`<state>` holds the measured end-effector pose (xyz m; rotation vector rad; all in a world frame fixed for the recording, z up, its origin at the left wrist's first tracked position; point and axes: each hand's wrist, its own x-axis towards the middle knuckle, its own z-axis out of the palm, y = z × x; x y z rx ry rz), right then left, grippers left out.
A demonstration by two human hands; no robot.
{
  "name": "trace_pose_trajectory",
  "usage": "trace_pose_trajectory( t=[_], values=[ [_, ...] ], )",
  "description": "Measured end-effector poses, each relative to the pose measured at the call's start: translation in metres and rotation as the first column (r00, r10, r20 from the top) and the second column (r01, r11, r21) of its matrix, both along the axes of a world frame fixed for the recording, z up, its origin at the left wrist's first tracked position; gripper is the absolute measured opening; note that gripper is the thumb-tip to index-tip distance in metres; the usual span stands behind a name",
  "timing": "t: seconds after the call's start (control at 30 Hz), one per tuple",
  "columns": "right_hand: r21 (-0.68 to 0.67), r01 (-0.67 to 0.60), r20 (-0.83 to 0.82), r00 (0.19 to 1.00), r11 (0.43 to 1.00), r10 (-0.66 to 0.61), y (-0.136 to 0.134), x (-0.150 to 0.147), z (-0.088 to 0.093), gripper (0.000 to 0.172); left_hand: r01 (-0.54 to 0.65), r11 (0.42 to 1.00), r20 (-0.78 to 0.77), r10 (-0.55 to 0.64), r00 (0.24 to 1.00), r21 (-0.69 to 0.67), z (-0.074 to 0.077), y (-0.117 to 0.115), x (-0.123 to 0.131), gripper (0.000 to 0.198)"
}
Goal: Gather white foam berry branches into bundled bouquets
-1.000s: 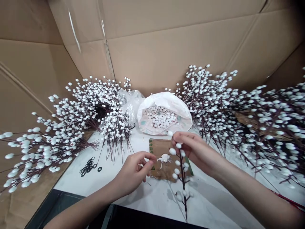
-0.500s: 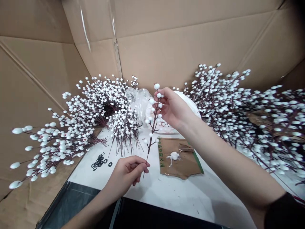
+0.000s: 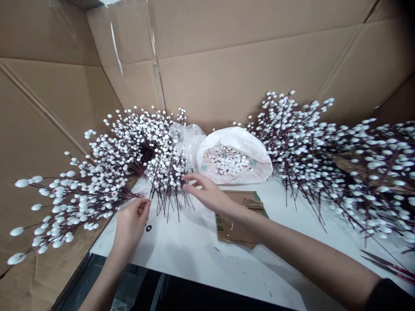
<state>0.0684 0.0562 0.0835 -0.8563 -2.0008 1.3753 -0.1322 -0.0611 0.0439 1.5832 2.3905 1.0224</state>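
A small bunch of white-berry branches [image 3: 167, 168] lies on the white table, dark stems towards me. My left hand [image 3: 131, 218] is at its lower left, thumb and fingers pinched on a thin branch stem. My right hand [image 3: 205, 192] reaches to the bunch's right side, fingers apart, the tips close to the berries; whether they touch is unclear. One black ring [image 3: 148, 228] shows beside my left hand, which covers the place of the other rings. Behind my right hand stands an open white bag [image 3: 235, 134] with white berries inside.
Larger heaps of berry branches [image 3: 87, 190] spread at the left, and more branches [image 3: 301, 134] at the right. A cardboard piece [image 3: 235, 235] lies partly under my right forearm. Red-handled scissors [image 3: 389, 264] rest at the right. Tall cardboard walls [image 3: 259, 56] stand behind.
Both hands have moved left, from holding up a single berry branch over the table to the small bunch. My right hand has let go of the branch. The bag and scissors are now uncovered.
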Motion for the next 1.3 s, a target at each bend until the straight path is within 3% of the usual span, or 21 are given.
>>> trace_pose_trajectory(
  t=[0.13, 0.3, 0.5, 0.7, 0.87, 1.0, 1.13, 1.3],
  values=[
    [0.018, -0.059, 0.117, 0.992, 0.998, 0.056, -0.016, 0.003, -0.03, 0.044, -0.022, 0.999, -0.065, 0.019, 0.998, -0.046, -0.007, 0.005, -0.001, 0.021],
    [-0.01, -0.06, 0.141, 0.988, 0.998, 0.061, -0.026, 0.0, -0.043, 0.044, -0.023, 0.996, -0.082, 0.015, 0.997, -0.09, -0.006, 0.01, -0.002, 0.021],
    [0.04, -0.064, 0.135, 0.989, 0.997, 0.058, -0.03, -0.006, -0.05, 0.039, 0.065, 0.997, 0.232, -0.053, 0.971, -0.047, -0.01, 0.013, 0.003, 0.025],
    [0.048, -0.088, 0.133, 0.988, 0.995, 0.081, -0.036, -0.009, -0.053, 0.039, 0.028, 1.0, 0.411, -0.024, 0.911, -0.004, -0.021, 0.022, 0.007, 0.024],
    [0.038, -0.121, 0.181, 0.977, 0.992, 0.112, -0.041, -0.003, -0.05, 0.048, -0.059, 0.998, 0.367, 0.044, 0.929, 0.031, -0.025, 0.021, 0.005, 0.032],
    [0.018, -0.143, 0.213, 0.968, 0.99, 0.136, -0.045, 0.001, -0.051, 0.053, -0.054, 0.999, 0.295, 0.05, 0.954, 0.003, -0.027, 0.019, 0.005, 0.034],
    [0.02, -0.151, 0.197, 0.97, 0.988, 0.144, -0.049, 0.002, -0.056, 0.053, -0.057, 0.998, 0.12, 0.054, 0.991, 0.022, -0.027, 0.018, 0.007, 0.029],
    [0.007, -0.166, 0.193, 0.968, 0.986, 0.161, -0.052, 0.003, -0.055, 0.051, -0.049, 0.998, 0.108, 0.045, 0.993, 0.042, -0.025, 0.02, 0.007, 0.02]
  ],
)
